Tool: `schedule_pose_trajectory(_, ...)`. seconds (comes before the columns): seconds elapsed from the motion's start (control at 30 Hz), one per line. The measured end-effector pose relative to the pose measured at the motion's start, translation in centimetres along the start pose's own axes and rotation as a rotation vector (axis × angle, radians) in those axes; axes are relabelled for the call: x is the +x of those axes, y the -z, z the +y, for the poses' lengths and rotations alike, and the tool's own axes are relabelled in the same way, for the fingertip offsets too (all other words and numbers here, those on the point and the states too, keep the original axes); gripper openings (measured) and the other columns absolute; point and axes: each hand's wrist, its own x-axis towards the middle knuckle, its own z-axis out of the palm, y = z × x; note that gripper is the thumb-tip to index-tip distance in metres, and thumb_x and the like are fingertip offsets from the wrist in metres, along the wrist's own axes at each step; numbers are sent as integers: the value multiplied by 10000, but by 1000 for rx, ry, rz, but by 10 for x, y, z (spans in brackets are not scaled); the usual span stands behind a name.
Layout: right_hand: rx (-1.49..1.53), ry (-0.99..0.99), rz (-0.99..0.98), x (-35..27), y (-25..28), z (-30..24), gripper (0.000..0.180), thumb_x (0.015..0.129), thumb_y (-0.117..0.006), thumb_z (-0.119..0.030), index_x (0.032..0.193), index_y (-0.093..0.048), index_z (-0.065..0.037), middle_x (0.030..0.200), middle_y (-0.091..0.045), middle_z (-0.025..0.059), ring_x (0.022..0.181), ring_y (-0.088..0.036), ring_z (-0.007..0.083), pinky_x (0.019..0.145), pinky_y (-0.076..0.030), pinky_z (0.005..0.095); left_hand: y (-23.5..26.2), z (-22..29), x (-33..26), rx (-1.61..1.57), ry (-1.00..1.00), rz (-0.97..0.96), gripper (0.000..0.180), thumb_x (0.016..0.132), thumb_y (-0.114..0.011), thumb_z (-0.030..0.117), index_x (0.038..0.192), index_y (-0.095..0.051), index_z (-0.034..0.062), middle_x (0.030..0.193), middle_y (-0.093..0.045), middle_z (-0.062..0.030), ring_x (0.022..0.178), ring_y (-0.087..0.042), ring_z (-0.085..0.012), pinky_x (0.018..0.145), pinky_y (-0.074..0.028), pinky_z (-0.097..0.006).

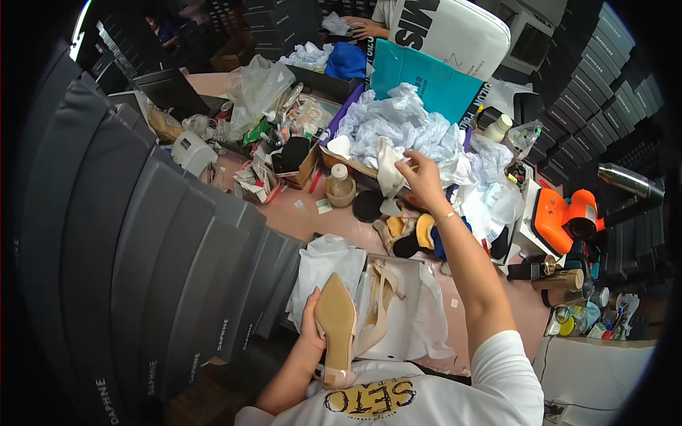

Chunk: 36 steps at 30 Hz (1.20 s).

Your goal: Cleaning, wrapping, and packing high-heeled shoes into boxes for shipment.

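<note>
Dark shoe boxes [142, 270] stack along the left of a cluttered pink surface [341, 221], where a heap of pale tissue paper [398, 131] fills a tray. An open shoe box [398, 312] near the person holds a beige heeled shoe [380, 309]. The left hand [310, 325] has its fingers wrapped around a matching shoe [336, 328], sole up. The right hand [424, 177] pinches a sheet of tissue [389, 169] at the heap's edge.

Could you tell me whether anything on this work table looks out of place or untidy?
Yes: loose shoe insoles and pads lie scattered on the table beside a heap of crumpled tissue paper, which the right hand reaches into.
</note>
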Motion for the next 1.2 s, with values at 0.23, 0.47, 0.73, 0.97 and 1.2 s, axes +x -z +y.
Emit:
schedule_pose_trajectory(0.23,-101,-240,-99,77,-73,58,309,727,-712,-294,876,-687,-24,880,-669,167,819,-654,326,742,-509,389,19,-5,16,16,-11,-40,740,860,-413,603,1309,-451,16,1083,-588,-239,929,-615,-351,847,-500,-447)
schedule_pose_trajectory(0.47,-93,-106,35,66,-51,42,335,737,-720,-302,892,-658,-12,932,-625,199,847,-614,336,755,-487,413,27,-9,28,-7,35,118,699,868,-414,572,1287,-481,16,1095,-591,-226,954,-609,-354,872,-490,-433)
schedule_pose_trajectory(0.73,-200,353,280,66,-74,41,169,781,-653,-197,753,-606,-37,969,-649,146,873,-619,339,735,-493,416,33,-10,26,11,-26,121,682,874,-427,548,1288,-481,9,1129,-585,-238,1001,-597,-363,902,-473,-443)
schedule_pose_trajectory(0.97,786,-213,-344,19,-46,-15,189,870,-580,-78,707,-488,-48,681,-580,34,638,-582,87,594,-467,239,26,-12,30,6,41,91,659,872,-455,550,1275,-498,31,1147,-583,-234,1023,-599,-360,887,-489,-442)
schedule_pose_trajectory(1.2,112,232,-307,13,-93,-31,283,821,-645,-105,1091,-600,-34,922,-650,183,808,-632,345,713,-491,370,19,-7,25,-39,35,57,628,882,-453,535,1284,-500,55,1167,-576,-230,1046,-592,-364,868,-500,-451)
